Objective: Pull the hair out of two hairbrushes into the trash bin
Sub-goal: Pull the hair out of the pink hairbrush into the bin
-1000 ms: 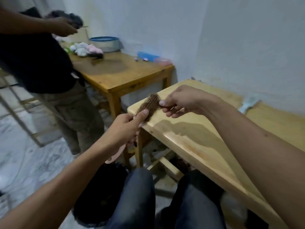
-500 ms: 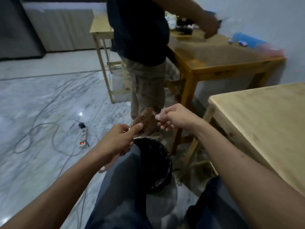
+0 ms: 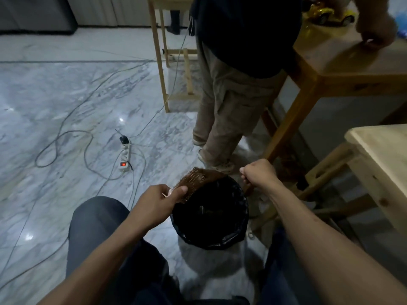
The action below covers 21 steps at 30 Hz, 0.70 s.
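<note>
I see a hairbrush (image 3: 193,181) with a mat of brown hair (image 3: 212,174) on its bristles, held just over the far rim of the black-lined trash bin (image 3: 240,230). My left hand (image 3: 154,205) grips the brush by its pale handle, thumb against the bristle pad. My right hand (image 3: 257,175) is a short way to the right of the brush, above the bin's right rim. Its fingers are curled tight in a pinch, and only a thin wisp of hair shows there. The bin stands on the floor between my knees. No second brush is in view.
Another person (image 3: 231,89) stands just beyond the bin beside a wooden table (image 3: 343,60). A pale wooden table (image 3: 381,155) is at my right. A power strip (image 3: 124,157) and loose cables lie on the marble floor to the left.
My head has turned down from the table to the bin. The brush has come over the bin, and my right hand has pulled away from the bristles to the right.
</note>
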Each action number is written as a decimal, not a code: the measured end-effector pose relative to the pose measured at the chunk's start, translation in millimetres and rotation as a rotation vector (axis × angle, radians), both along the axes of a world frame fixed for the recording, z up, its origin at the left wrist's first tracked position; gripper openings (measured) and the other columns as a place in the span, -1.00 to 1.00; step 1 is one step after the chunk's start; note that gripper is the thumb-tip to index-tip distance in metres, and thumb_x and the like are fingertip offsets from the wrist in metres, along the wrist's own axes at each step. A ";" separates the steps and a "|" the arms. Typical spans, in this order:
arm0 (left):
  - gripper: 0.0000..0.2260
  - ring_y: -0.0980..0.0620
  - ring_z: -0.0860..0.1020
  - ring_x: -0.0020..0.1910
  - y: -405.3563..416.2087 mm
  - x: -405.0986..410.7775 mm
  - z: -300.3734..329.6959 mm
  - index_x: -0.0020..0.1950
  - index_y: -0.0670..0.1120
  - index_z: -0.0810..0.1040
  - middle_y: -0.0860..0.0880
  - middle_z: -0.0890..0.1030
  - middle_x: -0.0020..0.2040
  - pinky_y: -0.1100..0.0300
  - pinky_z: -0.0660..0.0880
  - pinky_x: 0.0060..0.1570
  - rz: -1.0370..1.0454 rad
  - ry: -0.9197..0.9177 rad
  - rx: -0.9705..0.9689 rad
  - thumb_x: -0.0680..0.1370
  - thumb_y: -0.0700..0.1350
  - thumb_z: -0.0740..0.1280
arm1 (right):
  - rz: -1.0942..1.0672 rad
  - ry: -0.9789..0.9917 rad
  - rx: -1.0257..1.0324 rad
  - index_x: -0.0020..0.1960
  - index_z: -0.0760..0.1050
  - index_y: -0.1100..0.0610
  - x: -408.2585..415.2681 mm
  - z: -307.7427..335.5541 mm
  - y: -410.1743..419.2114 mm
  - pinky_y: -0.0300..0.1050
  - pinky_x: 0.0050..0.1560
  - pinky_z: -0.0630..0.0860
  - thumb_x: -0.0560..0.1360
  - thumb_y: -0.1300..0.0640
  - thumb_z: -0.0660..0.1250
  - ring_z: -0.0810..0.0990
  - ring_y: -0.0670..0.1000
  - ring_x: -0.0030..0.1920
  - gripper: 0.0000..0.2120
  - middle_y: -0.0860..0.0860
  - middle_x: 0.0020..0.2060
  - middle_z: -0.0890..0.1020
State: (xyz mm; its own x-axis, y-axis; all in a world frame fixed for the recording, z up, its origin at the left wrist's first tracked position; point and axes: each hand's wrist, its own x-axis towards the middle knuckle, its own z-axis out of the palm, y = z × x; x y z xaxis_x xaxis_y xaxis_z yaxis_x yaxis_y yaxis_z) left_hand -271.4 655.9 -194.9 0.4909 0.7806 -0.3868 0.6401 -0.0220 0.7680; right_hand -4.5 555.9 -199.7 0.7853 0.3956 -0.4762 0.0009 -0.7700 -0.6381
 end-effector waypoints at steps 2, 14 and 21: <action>-0.46 0.03 0.37 -0.49 -1.7 -4.4 -2.2 -0.22 -0.19 0.49 -0.04 0.46 -0.43 0.11 0.28 -0.38 -0.001 0.025 0.043 0.50 0.33 0.35 | 0.072 -0.055 -0.024 -0.19 0.71 0.26 -6.1 -4.4 9.3 0.04 -0.13 0.71 0.54 0.17 0.36 0.75 0.12 -0.24 -0.77 0.12 -0.30 0.75; -0.50 0.01 0.41 -0.42 -1.9 0.8 -3.2 -0.28 -0.13 0.40 0.00 0.43 -0.42 0.09 0.25 -0.36 0.082 0.060 0.181 0.53 0.29 0.34 | 0.496 0.324 0.324 -0.15 0.66 0.23 -48.2 2.2 23.8 -0.29 -0.41 0.50 0.55 0.14 0.48 0.54 -0.09 -0.39 -0.83 0.09 -0.29 0.64; -0.44 -0.13 0.46 -0.40 24.2 -24.9 -20.1 -0.24 -0.14 0.42 -0.10 0.48 -0.40 0.03 0.36 -0.32 0.294 0.017 0.169 0.49 0.39 0.28 | 0.102 0.143 0.202 -0.23 0.64 0.26 1.8 7.2 -10.6 -0.28 -0.51 0.42 0.55 0.27 0.44 0.46 -0.06 -0.48 -0.81 0.08 -0.41 0.60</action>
State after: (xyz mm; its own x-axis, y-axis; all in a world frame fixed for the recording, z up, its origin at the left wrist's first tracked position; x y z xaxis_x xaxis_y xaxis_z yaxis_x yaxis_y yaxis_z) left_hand -296.3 680.1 -215.0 0.2294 0.9416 -0.2466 0.6509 0.0400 0.7581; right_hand -2.7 545.2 -192.5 0.6669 0.5674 -0.4830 -0.0298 -0.6274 -0.7781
